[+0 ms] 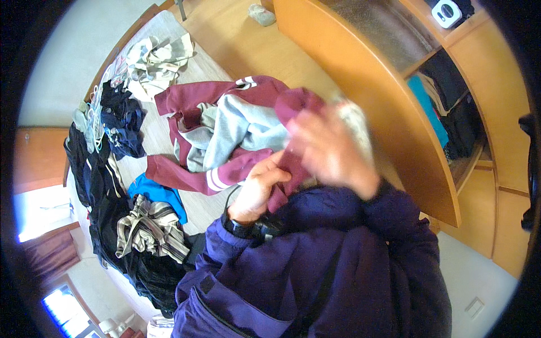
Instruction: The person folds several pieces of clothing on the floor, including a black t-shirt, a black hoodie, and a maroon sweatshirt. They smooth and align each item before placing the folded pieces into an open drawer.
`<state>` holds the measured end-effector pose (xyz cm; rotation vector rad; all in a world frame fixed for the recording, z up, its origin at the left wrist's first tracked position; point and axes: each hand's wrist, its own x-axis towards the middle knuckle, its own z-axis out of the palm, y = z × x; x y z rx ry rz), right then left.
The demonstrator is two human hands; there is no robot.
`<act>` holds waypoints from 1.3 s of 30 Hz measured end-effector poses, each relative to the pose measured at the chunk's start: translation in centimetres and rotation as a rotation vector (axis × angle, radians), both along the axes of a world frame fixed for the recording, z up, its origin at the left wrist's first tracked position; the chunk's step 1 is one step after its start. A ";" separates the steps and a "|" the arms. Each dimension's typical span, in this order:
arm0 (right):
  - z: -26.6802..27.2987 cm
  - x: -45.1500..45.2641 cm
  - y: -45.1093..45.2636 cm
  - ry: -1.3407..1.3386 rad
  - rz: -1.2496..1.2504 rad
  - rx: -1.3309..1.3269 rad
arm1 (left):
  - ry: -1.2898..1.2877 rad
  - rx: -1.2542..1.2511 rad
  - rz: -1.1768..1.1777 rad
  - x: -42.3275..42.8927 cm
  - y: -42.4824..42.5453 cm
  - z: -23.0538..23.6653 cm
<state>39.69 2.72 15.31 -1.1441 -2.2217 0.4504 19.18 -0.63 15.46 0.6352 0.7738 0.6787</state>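
Observation:
A maroon jacket or sweatshirt [253,158] with a light grey lining [241,120] and white stripes on its sleeves lies spread out before me, its inside partly showing. My left hand [264,183], with a dark band at the wrist, pinches the maroon cloth between thumb and fingers close to my body. Motion blurs my right hand [334,145] at the garment's right end, over a raised fold of maroon cloth [298,101]. Whether its fingers grip that fold cannot be made out.
Dark clothes [114,211], a blue cloth [158,190], a striped garment [152,230] and hangers [95,114] lie on the left. A cream patterned cloth [154,63] is farther back. To the right, an open wooden door [363,76] stands before shelves holding clothes [452,114].

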 end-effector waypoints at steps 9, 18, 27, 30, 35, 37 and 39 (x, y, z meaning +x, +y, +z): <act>-0.2 0.3 -2.2 0.163 -0.100 0.187 | 0.307 0.199 -0.059 0.9 -1.0 0.8; 1.8 0.4 -1.7 0.043 -0.224 0.362 | 0.416 0.521 -0.011 1.4 -1.1 -0.3; 1.4 -0.2 -2.0 0.106 -0.268 0.352 | 0.427 0.465 -0.052 1.1 -0.9 -0.1; 1.5 -0.3 -2.2 0.032 -0.133 0.360 | 0.405 0.462 -0.027 1.1 -0.9 -0.1; 1.6 -0.4 -2.2 0.026 -0.402 0.279 | 0.436 0.464 -0.102 0.9 -1.0 0.0; 1.7 -0.1 -2.0 0.136 -0.314 0.306 | 0.428 0.483 -0.080 0.9 -1.0 0.0; 1.9 0.1 -1.9 0.092 -0.180 0.286 | 0.448 0.521 -0.065 0.8 -0.9 0.0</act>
